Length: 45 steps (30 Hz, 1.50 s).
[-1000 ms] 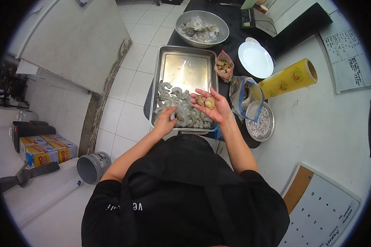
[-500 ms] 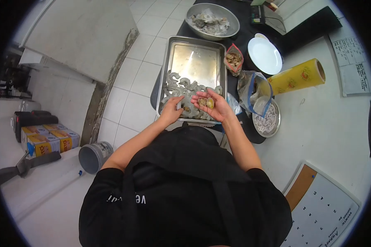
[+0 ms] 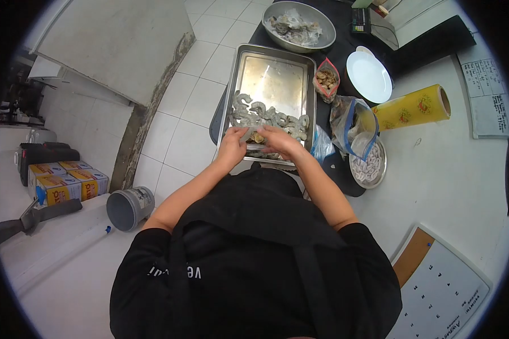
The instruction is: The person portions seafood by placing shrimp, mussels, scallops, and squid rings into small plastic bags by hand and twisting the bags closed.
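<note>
A grey bucket (image 3: 129, 209) is at the left. The left hand (image 3: 232, 148) and right hand (image 3: 281, 142) are close over shrimp (image 3: 280, 118) in the tray (image 3: 268, 68), a yellow-brown shell (image 3: 257, 137) between them; I can't quite tell if either grip is closed. Right of it, a red-edged bag (image 3: 326, 82), blue-edged bag (image 3: 340, 113) and yellow roll (image 3: 413, 110) crowd close. Shiny metal fills the tray's far end, rim to rim.

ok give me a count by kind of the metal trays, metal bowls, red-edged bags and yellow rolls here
Metal tray: 1
Metal bowls: 2 (the far bowl and the right-hand bowl)
Red-edged bag: 1
Yellow roll: 1
Total: 5
</note>
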Each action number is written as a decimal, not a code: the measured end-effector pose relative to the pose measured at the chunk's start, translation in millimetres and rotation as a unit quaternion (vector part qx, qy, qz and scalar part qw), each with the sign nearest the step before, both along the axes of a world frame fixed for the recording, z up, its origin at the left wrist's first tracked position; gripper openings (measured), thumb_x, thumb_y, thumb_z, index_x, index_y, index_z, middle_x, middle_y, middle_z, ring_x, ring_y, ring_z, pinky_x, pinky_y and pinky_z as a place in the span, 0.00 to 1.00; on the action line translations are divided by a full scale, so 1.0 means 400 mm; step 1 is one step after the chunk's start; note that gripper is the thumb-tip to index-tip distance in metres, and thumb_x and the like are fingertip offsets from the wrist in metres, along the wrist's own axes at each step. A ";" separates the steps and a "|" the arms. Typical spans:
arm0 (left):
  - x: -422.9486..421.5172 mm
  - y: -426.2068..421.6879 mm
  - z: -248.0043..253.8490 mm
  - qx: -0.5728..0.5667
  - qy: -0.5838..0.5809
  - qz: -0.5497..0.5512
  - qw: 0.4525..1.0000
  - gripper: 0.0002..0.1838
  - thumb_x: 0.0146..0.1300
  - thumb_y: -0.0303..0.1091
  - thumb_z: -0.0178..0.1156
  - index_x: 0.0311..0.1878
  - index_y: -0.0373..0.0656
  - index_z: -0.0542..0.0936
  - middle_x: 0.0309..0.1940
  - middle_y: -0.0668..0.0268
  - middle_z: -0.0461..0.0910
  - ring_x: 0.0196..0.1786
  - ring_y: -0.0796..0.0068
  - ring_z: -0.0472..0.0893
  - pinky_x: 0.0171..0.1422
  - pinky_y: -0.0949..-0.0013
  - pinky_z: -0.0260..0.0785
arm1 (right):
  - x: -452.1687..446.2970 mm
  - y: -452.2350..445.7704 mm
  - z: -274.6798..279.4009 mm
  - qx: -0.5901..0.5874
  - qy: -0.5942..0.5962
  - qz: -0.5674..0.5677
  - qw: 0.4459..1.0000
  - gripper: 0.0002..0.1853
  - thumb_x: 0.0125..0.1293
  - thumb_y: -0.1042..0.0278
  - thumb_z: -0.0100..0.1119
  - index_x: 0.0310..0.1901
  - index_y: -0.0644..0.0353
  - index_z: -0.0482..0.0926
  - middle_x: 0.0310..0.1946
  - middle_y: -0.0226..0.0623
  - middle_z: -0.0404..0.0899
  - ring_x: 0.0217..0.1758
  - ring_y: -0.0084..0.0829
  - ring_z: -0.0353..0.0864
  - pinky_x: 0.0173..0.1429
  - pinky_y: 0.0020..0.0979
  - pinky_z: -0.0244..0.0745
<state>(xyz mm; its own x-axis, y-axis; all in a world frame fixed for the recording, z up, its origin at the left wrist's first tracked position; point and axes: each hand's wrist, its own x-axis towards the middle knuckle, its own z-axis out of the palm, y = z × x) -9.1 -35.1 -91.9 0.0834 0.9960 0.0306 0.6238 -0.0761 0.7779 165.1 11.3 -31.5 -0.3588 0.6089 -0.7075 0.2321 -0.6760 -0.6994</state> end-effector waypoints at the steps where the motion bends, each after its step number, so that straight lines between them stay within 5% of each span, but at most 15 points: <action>1: -0.003 0.003 0.016 0.001 0.000 0.001 1.000 0.24 0.52 0.21 0.58 0.56 0.40 0.77 0.49 0.55 0.74 0.37 0.63 0.78 0.45 0.65 0.71 | -0.006 -0.006 0.013 0.065 -0.095 0.041 0.993 0.32 0.70 0.55 0.47 0.68 0.66 0.56 0.61 0.48 0.68 0.56 0.37 0.73 0.56 0.40 0.72; 2: -0.006 0.007 0.034 0.013 -0.009 0.001 1.000 0.23 0.51 0.21 0.57 0.55 0.40 0.77 0.49 0.55 0.75 0.38 0.61 0.79 0.46 0.63 0.72 | -0.001 -0.004 0.002 0.065 -0.095 0.041 0.993 0.32 0.70 0.55 0.47 0.68 0.66 0.56 0.61 0.48 0.68 0.56 0.37 0.73 0.56 0.40 0.72; 4: -0.007 0.013 0.060 0.021 -0.017 -0.002 1.000 0.23 0.51 0.21 0.57 0.54 0.39 0.77 0.48 0.55 0.75 0.39 0.59 0.79 0.47 0.62 0.72 | 0.012 -0.002 -0.019 0.261 -0.160 0.150 0.940 0.29 0.68 0.60 0.48 0.66 0.67 0.59 0.46 0.51 0.79 0.39 0.34 0.82 0.41 0.36 0.78; 8: -0.007 0.031 0.052 0.021 0.014 0.033 0.999 0.22 0.51 0.20 0.56 0.52 0.38 0.78 0.47 0.54 0.75 0.43 0.55 0.78 0.50 0.61 0.71 | 0.036 0.035 -0.030 0.266 -0.083 0.108 0.954 0.19 0.66 0.66 0.50 0.55 0.66 0.74 0.32 0.46 0.82 0.22 0.29 0.80 0.31 0.31 0.76; 11: -0.029 0.026 0.001 -0.004 0.008 0.036 0.999 0.22 0.51 0.21 0.56 0.52 0.36 0.77 0.47 0.51 0.74 0.48 0.51 0.77 0.54 0.60 0.70 | 0.092 0.078 -0.068 0.293 -0.020 -0.064 0.954 0.15 0.65 0.68 0.52 0.50 0.64 0.79 0.28 0.41 0.82 0.23 0.27 0.80 0.31 0.30 0.76; 13: -0.040 0.022 -0.013 -0.004 0.015 0.028 0.999 0.22 0.51 0.21 0.56 0.53 0.37 0.77 0.47 0.50 0.74 0.48 0.51 0.77 0.54 0.60 0.70 | 0.153 0.092 -0.116 0.321 -0.116 -0.023 0.940 0.11 0.66 0.68 0.53 0.45 0.63 0.80 0.34 0.39 0.83 0.32 0.33 0.83 0.35 0.30 0.78; 15: -0.039 0.020 -0.010 -0.025 0.007 0.046 0.999 0.22 0.51 0.22 0.57 0.53 0.37 0.77 0.48 0.50 0.74 0.46 0.52 0.77 0.54 0.61 0.70 | 0.177 0.084 -0.160 0.433 -0.382 0.156 0.801 0.08 0.60 0.68 0.57 0.37 0.62 0.82 0.32 0.45 0.82 0.33 0.43 0.83 0.39 0.37 0.78; 16: -0.038 0.020 -0.005 -0.024 0.007 0.044 0.999 0.22 0.51 0.22 0.57 0.53 0.37 0.77 0.48 0.50 0.74 0.46 0.52 0.77 0.54 0.61 0.70 | 0.175 0.059 -0.165 0.422 -0.385 0.183 0.800 0.08 0.55 0.68 0.59 0.31 0.62 0.83 0.32 0.49 0.81 0.36 0.49 0.80 0.44 0.43 0.76; 20: -0.030 0.016 0.011 -0.046 -0.007 0.037 0.998 0.22 0.51 0.22 0.58 0.53 0.37 0.77 0.47 0.51 0.74 0.41 0.55 0.77 0.49 0.62 0.70 | 0.156 0.050 -0.288 0.479 -0.399 0.230 0.748 0.07 0.55 0.71 0.57 0.30 0.63 0.82 0.31 0.51 0.80 0.37 0.50 0.80 0.47 0.45 0.74; 27: 0.002 -0.024 0.019 -0.033 -0.023 -0.006 0.999 0.20 0.50 0.21 0.59 0.50 0.40 0.79 0.44 0.56 0.75 0.29 0.67 0.75 0.39 0.66 0.71 | 0.049 0.211 -0.244 0.482 -0.409 0.142 0.762 0.07 0.56 0.71 0.56 0.31 0.64 0.81 0.31 0.52 0.80 0.38 0.51 0.80 0.47 0.44 0.75; 29: -0.002 -0.033 -0.006 -0.015 -0.007 0.002 1.000 0.19 0.51 0.22 0.60 0.49 0.40 0.80 0.45 0.56 0.74 0.29 0.67 0.76 0.40 0.66 0.71 | 0.021 0.248 -0.276 0.543 -0.401 0.256 0.692 0.08 0.58 0.71 0.53 0.33 0.64 0.81 0.35 0.49 0.81 0.41 0.49 0.80 0.48 0.44 0.76; 38: -0.039 -0.071 -0.024 -0.017 0.003 0.024 1.000 0.20 0.53 0.23 0.59 0.51 0.37 0.79 0.48 0.54 0.74 0.29 0.66 0.76 0.39 0.66 0.72 | 0.003 0.245 -0.279 0.510 -0.414 0.403 0.637 0.12 0.59 0.74 0.49 0.44 0.65 0.77 0.41 0.51 0.78 0.49 0.47 0.77 0.51 0.44 0.74; 39: -0.041 -0.072 -0.022 -0.009 0.006 0.024 1.000 0.19 0.53 0.23 0.59 0.51 0.37 0.79 0.49 0.54 0.73 0.30 0.66 0.77 0.39 0.66 0.72 | 0.010 0.258 -0.281 0.513 -0.412 0.408 0.633 0.12 0.59 0.74 0.49 0.44 0.65 0.77 0.41 0.51 0.78 0.49 0.47 0.77 0.51 0.44 0.74; 41: -0.045 -0.071 -0.020 -0.017 -0.005 0.031 0.999 0.19 0.53 0.24 0.59 0.51 0.36 0.79 0.49 0.54 0.73 0.30 0.66 0.77 0.39 0.66 0.72 | 0.026 0.281 -0.289 0.501 -0.322 0.178 0.783 0.13 0.60 0.73 0.51 0.46 0.65 0.76 0.46 0.54 0.76 0.50 0.51 0.76 0.50 0.42 0.73; 45: -0.039 -0.073 -0.016 -0.029 -0.015 0.033 0.999 0.19 0.53 0.24 0.60 0.51 0.36 0.79 0.50 0.54 0.73 0.31 0.66 0.77 0.40 0.66 0.72 | 0.042 0.354 -0.313 0.469 -0.312 0.198 0.802 0.11 0.59 0.70 0.56 0.41 0.65 0.80 0.39 0.52 0.81 0.43 0.50 0.80 0.49 0.42 0.73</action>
<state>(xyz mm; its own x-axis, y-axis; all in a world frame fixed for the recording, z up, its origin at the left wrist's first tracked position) -24.9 -64.4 -98.2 0.0180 0.9995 -0.0248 0.6016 0.0090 0.7987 181.8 152.7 -156.9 -0.4101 0.9039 -0.1214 0.8013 0.2935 -0.5213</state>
